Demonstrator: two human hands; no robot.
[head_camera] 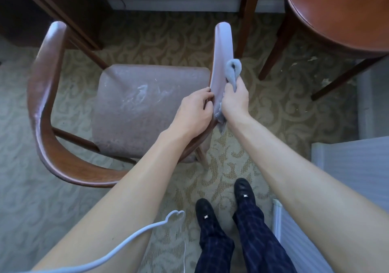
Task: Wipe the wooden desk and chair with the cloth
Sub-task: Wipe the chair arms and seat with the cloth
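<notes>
Here, cloth [232, 70] bunched lengthwise along chair [222, 62] arm

Grey cloth [232, 72] bunched against wooden chair [52, 104] armrest; seat apparently dusty.

Seat [147, 108] clear — armrests [222, 62] flanking

chair frame [52, 146]: I log glossy reddish-brown wood
seat [147, 108]: dusty mauve, whitish smears
cloth [232, 70]: pale blue-grey
carpet [147, 38]: beige, tan scroll pattern
round table [341, 13], far right: reddish-brown
trousers [259, 241]: navy check
shoes [205, 211]: black
cable [117, 249], near left: white
</notes>
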